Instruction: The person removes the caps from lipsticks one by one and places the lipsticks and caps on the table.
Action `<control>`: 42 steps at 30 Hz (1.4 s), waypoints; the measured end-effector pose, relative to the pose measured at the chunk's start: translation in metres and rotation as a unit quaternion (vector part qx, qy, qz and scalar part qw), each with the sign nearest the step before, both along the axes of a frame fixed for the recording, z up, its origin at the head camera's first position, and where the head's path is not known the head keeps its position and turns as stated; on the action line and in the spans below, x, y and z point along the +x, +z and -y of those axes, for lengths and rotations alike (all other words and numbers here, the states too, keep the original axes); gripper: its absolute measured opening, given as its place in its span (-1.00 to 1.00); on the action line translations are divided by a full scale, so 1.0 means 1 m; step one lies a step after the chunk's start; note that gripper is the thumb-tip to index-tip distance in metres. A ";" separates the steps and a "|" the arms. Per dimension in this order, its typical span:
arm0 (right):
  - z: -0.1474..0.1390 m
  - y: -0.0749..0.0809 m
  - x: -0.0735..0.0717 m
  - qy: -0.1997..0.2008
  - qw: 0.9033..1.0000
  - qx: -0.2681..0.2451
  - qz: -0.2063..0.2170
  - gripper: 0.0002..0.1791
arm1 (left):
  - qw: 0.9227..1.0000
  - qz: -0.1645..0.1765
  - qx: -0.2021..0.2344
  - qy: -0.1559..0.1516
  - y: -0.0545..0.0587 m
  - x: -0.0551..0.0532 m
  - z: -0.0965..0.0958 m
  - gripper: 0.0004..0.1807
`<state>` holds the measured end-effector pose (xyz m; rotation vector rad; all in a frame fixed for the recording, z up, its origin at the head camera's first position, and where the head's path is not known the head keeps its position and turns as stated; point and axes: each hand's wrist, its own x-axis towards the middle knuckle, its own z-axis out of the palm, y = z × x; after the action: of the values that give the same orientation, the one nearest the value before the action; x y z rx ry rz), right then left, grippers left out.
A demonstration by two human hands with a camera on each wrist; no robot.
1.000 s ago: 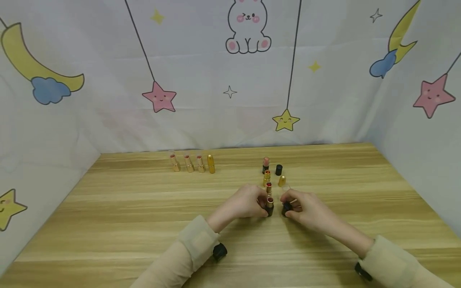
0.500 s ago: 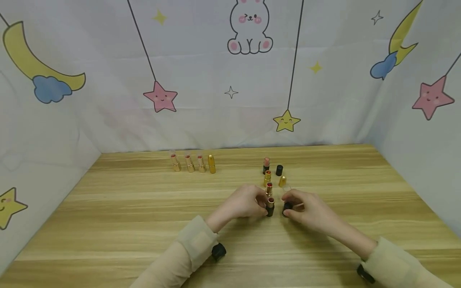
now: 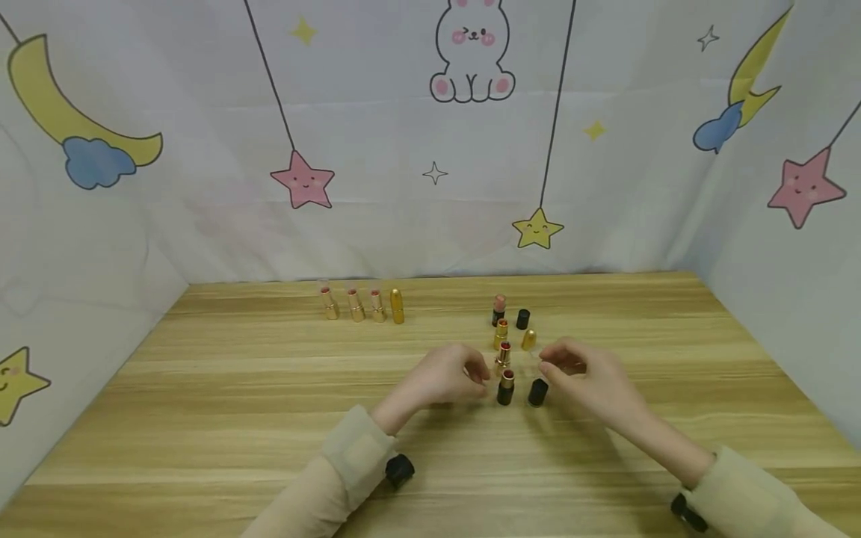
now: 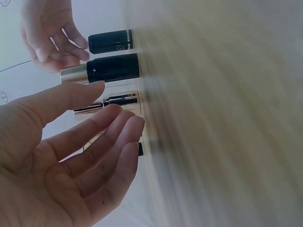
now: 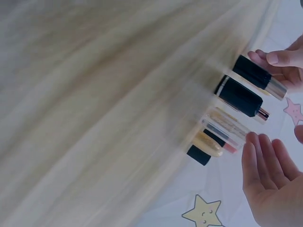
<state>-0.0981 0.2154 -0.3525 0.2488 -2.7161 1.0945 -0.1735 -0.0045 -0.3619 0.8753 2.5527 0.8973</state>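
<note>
The left hand [image 3: 449, 373] lies at nine o'clock from the black-cased lipstick [image 3: 506, 388], near but apart from it; its fingers are gently bent, the thumb well away from them, and it has hold of nothing; the black-cased lipstick stands upright and uncapped on the wood-grain table [image 3: 269, 418], with its black cap [image 3: 537, 393] upright at three o'clock; the right hand [image 3: 602, 377] is half open and grips nothing, thumb parted from the nearly straight fingers in the right wrist view; its fingertips lie at twelve o'clock from that cap, beside the clear cap [image 5: 225, 128], though whether they touch it I cannot tell.

At twelve o'clock from the black-cased lipstick, running away in a line, stand a gold-cased red lipstick [image 3: 503, 359], a yellow-gold lipstick [image 3: 501, 336] and a pink lipstick [image 3: 498, 310], all uncapped; a gold bullet-shaped cap [image 3: 529, 340] stands at three o'clock from the yellow-gold lipstick, and a small black cap [image 3: 523, 319] between three and four o'clock from the pink one; off at ten o'clock, three clear-capped lipsticks [image 3: 356, 306] and a closed gold lipstick [image 3: 397, 306] form a row; behind, a pale cloth backdrop [image 3: 377, 239] bears a winking rabbit [image 3: 473, 60] at twelve o'clock.
</note>
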 end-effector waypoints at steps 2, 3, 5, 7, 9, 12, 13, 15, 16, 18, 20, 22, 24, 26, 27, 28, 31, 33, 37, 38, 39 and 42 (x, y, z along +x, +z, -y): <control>0.001 0.002 0.000 -0.005 1.000 -0.006 -0.008 -0.82 | 1.000 0.000 0.001 0.006 0.000 0.000 0.002 -0.89; 0.002 0.004 0.000 -0.005 1.000 -0.010 -0.011 -0.81 | 1.000 0.001 0.000 0.010 0.001 0.000 0.004 -0.89; 0.003 0.007 0.000 -0.003 1.000 -0.015 -0.013 -0.80 | 1.000 0.005 0.003 0.015 0.001 0.000 0.006 -0.88; 0.006 0.009 -0.001 0.000 1.000 -0.015 -0.016 -0.81 | 1.000 0.010 0.005 0.020 0.002 0.000 0.009 -0.87; 0.008 0.011 -0.002 0.006 1.000 -0.016 -0.019 -0.83 | 1.000 0.010 0.007 0.023 0.003 0.000 0.012 -0.86; 0.013 0.014 -0.003 0.014 1.000 -0.016 -0.020 -0.83 | 1.000 0.007 0.009 0.027 0.005 0.000 0.017 -0.85; 0.014 0.015 -0.004 0.017 0.999 -0.017 -0.020 -0.83 | 1.000 0.006 0.010 0.028 0.005 -0.001 0.019 -0.85; 0.018 0.017 -0.005 0.022 0.999 -0.017 -0.021 -0.81 | 0.999 0.002 0.012 0.031 0.005 -0.002 0.023 -0.86; 0.021 0.019 -0.006 0.024 0.999 -0.019 -0.020 -0.80 | 0.999 -0.002 0.013 0.031 0.004 -0.002 0.025 -0.87; 0.026 0.022 -0.008 0.029 0.999 -0.025 -0.018 -0.79 | 0.999 -0.011 0.016 0.034 0.003 -0.004 0.029 -0.87; 0.032 0.026 -0.010 0.033 0.999 -0.031 -0.014 -0.78 | 0.999 -0.020 0.018 0.040 0.003 -0.006 0.034 -0.87; 0.039 0.029 -0.012 0.040 0.998 -0.040 -0.009 -0.77 | 0.998 -0.022 0.017 0.050 0.003 -0.009 0.039 -0.86; 0.046 0.033 -0.014 0.045 0.998 -0.048 -0.005 -0.76 | 0.998 -0.016 0.016 0.063 0.003 -0.010 0.043 -0.86; 0.053 0.035 -0.017 0.051 0.997 -0.054 -0.002 -0.74 | 0.997 -0.012 0.018 0.074 0.003 -0.012 0.048 -0.87; 0.057 0.037 -0.018 0.054 0.997 -0.058 -0.001 -0.73 | 0.997 -0.010 0.018 0.079 0.003 -0.013 0.050 -0.87; 0.061 0.038 -0.020 0.057 0.996 -0.064 0.001 -0.71 | 0.996 -0.010 0.019 0.083 0.002 -0.014 0.052 -0.88; 0.072 0.040 -0.026 0.065 0.995 -0.069 0.004 -0.67 | 0.995 -0.011 0.024 0.092 0.002 -0.017 0.058 -0.88; 0.079 0.042 -0.031 0.068 0.995 -0.067 0.009 -0.65 | 0.995 -0.005 0.023 0.097 0.003 -0.018 0.063 -0.86; 0.091 0.046 -0.042 0.070 0.996 -0.055 0.020 -0.63 | 0.993 -0.002 0.025 0.116 0.007 -0.025 0.073 -0.84; 0.094 0.047 -0.045 0.072 0.996 -0.055 0.023 -0.63 | 0.992 -0.005 0.026 0.123 0.008 -0.027 0.076 -0.84; 0.097 0.047 -0.048 0.073 0.995 -0.055 0.027 -0.63 | 0.991 -0.007 0.028 0.131 0.010 -0.029 0.079 -0.83; 0.104 0.050 -0.056 0.078 0.995 -0.056 0.039 -0.62 | 0.988 -0.010 0.036 0.151 0.012 -0.035 0.088 -0.80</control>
<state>-0.1541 0.1113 -0.3023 0.4134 -2.7294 1.3213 -0.2084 -0.0921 -0.3496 0.5231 2.7325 1.0769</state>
